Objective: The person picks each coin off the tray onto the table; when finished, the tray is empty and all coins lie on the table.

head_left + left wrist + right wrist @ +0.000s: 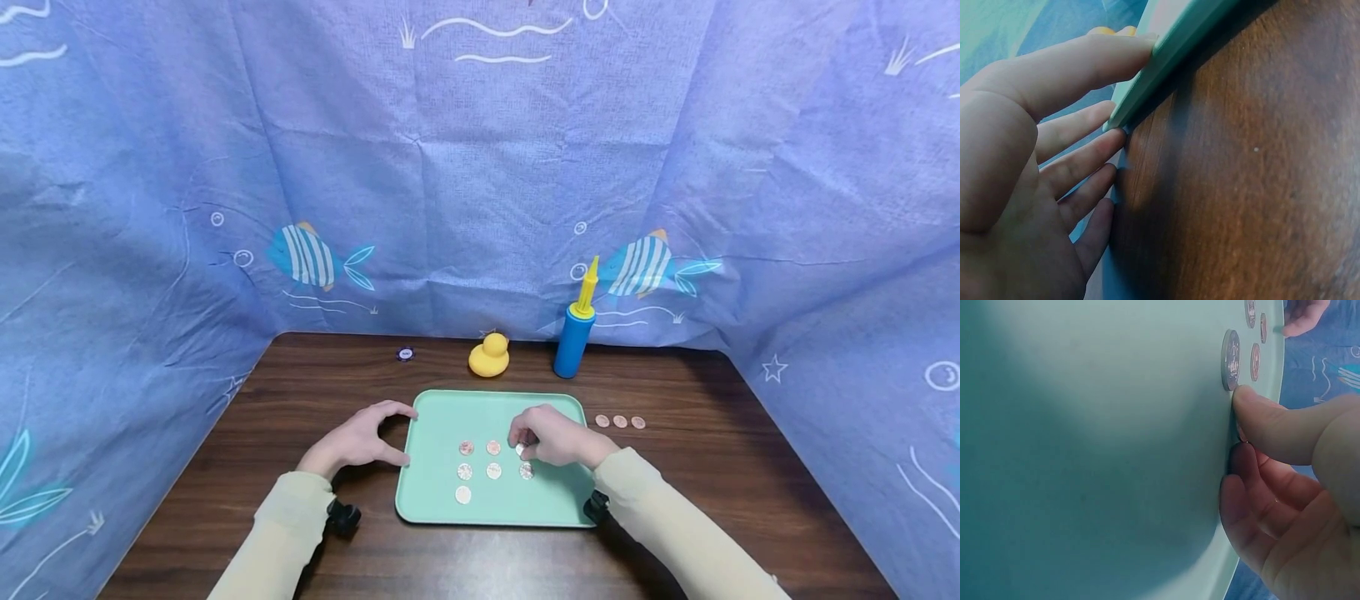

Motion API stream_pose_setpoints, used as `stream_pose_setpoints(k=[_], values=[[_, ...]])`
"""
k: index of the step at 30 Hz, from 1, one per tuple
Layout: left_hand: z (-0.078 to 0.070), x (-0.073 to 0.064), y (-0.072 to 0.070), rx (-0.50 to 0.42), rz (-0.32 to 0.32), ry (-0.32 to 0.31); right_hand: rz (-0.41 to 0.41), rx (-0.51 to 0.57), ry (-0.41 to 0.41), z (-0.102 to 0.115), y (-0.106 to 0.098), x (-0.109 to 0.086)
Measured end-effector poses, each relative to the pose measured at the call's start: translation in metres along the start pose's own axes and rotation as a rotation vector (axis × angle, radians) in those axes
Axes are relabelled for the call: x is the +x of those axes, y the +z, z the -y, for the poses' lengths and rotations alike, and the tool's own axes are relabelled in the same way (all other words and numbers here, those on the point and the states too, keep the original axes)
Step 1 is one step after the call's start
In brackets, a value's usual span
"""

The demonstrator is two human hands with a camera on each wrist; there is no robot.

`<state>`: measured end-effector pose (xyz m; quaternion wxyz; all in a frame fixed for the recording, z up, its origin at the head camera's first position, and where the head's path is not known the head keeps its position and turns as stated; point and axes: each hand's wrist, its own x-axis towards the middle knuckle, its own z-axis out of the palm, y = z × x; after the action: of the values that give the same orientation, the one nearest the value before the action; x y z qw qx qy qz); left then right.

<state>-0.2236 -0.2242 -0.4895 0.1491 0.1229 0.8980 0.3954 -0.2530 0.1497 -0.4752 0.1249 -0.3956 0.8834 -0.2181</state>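
A mint-green tray (480,515) lies on the table with coins in rows on it. My right hand (553,435) is over the tray's right part, and its thumb and curled fingers pinch a coin (1241,432) at the tray surface, mostly covered by the fingertips. Just beside the thumb lies a silver coin (1230,359). Farther left are copper-coloured coins (467,447) and more silver coins (493,471), with a single pale coin (462,495) below them. At the tray's left edge, my left hand (363,435) is spread, thumb and fingertips touching the rim (1166,53).
Three copper-coloured coins (620,422) lie in a row on the table (720,467) right of the tray. Behind it stand a yellow rubber duck (489,357), a blue hand pump (573,342) with a yellow nozzle, and a dark poker chip (405,354). A blue fish-print cloth (480,183) hangs behind.
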Motion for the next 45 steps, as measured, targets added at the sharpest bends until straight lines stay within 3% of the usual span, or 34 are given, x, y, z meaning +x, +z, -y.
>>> stream_pose_setpoints(k=[12,28,45], values=[[-0.003,-0.001,0.000,-0.003,0.007,0.001,-0.043,-0.005,-0.031,-0.001,-0.001,-0.003],[-0.002,-0.002,-0.001,0.001,0.011,0.017,-0.060,0.041,0.033,-0.008,-0.010,-0.010],[0.000,-0.001,0.000,-0.003,0.000,-0.002,-0.078,0.073,0.011,-0.014,-0.013,-0.018]])
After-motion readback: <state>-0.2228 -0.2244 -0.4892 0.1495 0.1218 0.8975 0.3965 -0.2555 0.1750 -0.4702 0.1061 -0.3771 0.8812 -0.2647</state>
